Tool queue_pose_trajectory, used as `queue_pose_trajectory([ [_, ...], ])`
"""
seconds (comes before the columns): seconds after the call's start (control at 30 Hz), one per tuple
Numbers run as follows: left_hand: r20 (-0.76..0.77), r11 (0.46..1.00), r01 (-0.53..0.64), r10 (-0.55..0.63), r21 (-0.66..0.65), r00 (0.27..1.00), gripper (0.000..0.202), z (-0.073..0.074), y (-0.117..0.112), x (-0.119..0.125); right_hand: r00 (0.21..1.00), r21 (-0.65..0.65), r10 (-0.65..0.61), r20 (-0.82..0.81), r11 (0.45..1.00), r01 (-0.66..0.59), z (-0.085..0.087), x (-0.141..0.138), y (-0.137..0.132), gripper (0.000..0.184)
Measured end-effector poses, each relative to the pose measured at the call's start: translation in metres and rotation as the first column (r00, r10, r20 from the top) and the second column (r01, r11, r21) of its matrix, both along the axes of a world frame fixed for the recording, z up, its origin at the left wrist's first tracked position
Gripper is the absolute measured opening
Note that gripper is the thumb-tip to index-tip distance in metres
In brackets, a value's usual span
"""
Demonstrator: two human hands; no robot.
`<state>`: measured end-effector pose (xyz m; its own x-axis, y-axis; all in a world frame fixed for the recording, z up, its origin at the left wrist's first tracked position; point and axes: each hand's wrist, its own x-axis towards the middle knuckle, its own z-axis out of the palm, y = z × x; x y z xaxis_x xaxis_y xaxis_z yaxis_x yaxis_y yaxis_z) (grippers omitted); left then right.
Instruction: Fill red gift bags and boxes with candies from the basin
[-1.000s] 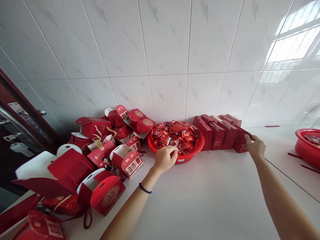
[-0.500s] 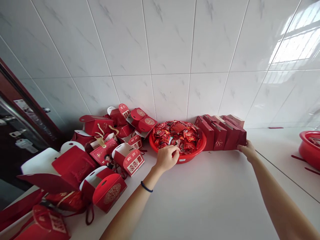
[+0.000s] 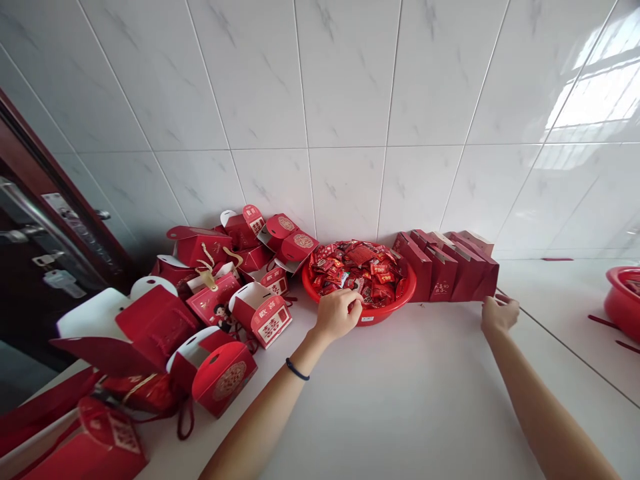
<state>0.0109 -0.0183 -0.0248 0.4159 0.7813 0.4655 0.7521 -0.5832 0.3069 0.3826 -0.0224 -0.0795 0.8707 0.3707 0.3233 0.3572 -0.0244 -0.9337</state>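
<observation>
My left hand (image 3: pixel 340 315) is held at the near rim of a red plastic basin (image 3: pixel 385 316), its fingers curled closed; whatever they may hold is hidden. Heaped inside the basin are red-wrapped sweets (image 3: pixel 363 257). My right hand (image 3: pixel 499 316) sits just in front of the right end of a row of dark red paper gift bags (image 3: pixel 443 277). Its fingers are loosely bent and apart, with nothing visible in them. A dark red strip (image 3: pixel 502 292) shows on the table just behind its fingertips. The bags stand upright, side by side.
Several red gift boxes (image 3: pixel 270 319) with open flaps are piled along the left. A second red basin (image 3: pixel 623 303) stands at the right edge, with dark red strips (image 3: pixel 603 322) beside it. White tiled wall (image 3: pixel 345 187) rises behind, and a dark door (image 3: pixel 45 260) is at far left.
My right hand has come off the end gift bag and drawn slightly towards me. My left hand stays closed by the basin. The view has shifted a little to the left.
</observation>
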Motion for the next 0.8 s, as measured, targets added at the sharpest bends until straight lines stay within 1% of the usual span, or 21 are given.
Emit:
queue_pose_trajectory([
  [0.07,-0.068,1.000,0.014,-0.015,-0.013,0.998,0.029,0.003,-0.001,0.000,0.999,0.078,-0.029,0.022,0.997,0.027,0.004,-0.019,-0.001,0.018],
  [0.1,-0.090,0.999,0.026,-0.028,-0.020,0.996,0.030,0.004,-0.001,0.000,0.998,0.118,-0.017,0.053,0.993,0.010,0.007,-0.032,-0.003,0.016],
  [0.17,-0.112,0.998,0.047,-0.050,-0.033,0.992,0.032,0.006,-0.001,-0.001,0.986,0.176,0.066,0.151,0.980,-0.093,0.015,-0.063,-0.008,0.013],
  [0.2,-0.120,0.998,0.052,-0.056,-0.037,0.991,0.033,0.007,-0.001,-0.002,0.971,0.188,0.120,0.206,0.969,-0.160,0.020,-0.080,-0.011,0.012],
  [0.23,-0.129,0.998,0.058,-0.062,-0.038,0.990,0.033,0.008,-0.001,-0.002,0.938,0.195,0.194,0.287,0.947,-0.255,0.024,-0.099,-0.015,0.010],
  [0.27,-0.135,0.997,0.065,-0.069,-0.035,0.988,0.033,0.008,-0.001,-0.002,0.831,0.164,0.305,0.465,0.893,-0.420,0.028,-0.118,-0.019,0.011],
  [0.3,-0.139,0.997,0.074,-0.078,-0.030,0.987,0.033,0.008,0.000,-0.002,0.692,0.110,0.374,0.617,0.830,-0.546,0.031,-0.136,-0.023,0.012],
  [0.33,-0.143,0.996,0.083,-0.086,-0.026,0.986,0.033,0.008,0.000,-0.002,0.558,0.040,0.407,0.723,0.782,-0.622,0.033,-0.153,-0.027,0.013],
  [0.4,-0.150,0.995,0.092,-0.096,-0.030,0.984,0.033,0.009,0.000,-0.002,0.322,-0.114,0.452,0.832,0.707,-0.698,0.033,-0.182,-0.031,0.016],
  [0.43,-0.153,0.995,0.090,-0.094,-0.037,0.984,0.033,0.009,0.000,-0.002,0.246,-0.171,0.467,0.849,0.684,-0.710,0.031,-0.192,-0.032,0.017],
  [0.47,-0.156,0.995,0.084,-0.090,-0.044,0.984,0.032,0.009,-0.001,-0.002,0.205,-0.198,0.460,0.864,0.684,-0.702,0.028,-0.200,-0.031,0.019],
  [0.5,-0.157,0.996,0.079,-0.086,-0.050,0.984,0.032,0.009,-0.001,-0.002,0.200,-0.190,0.431,0.880,0.706,-0.682,0.024,-0.206,-0.030,0.021],
  [0.6,-0.144,0.997,0.062,-0.069,-0.049,0.987,0.031,0.009,-0.002,-0.001,0.236,-0.127,0.359,0.903,0.748,-0.652,0.013,-0.212,-0.027,0.022],
  [0.7,-0.119,0.998,0.051,-0.056,-0.047,0.991,0.032,0.008,-0.002,-0.001,0.266,-0.097,0.345,0.900,0.754,-0.650,0.008,-0.212,-0.025,0.022],
  [0.8,-0.092,0.998,0.051,-0.055,-0.047,0.994,0.032,0.008,-0.003,-0.001,0.278,-0.075,0.327,0.903,0.757,-0.649,0.007,-0.213,-0.026,0.022],
])
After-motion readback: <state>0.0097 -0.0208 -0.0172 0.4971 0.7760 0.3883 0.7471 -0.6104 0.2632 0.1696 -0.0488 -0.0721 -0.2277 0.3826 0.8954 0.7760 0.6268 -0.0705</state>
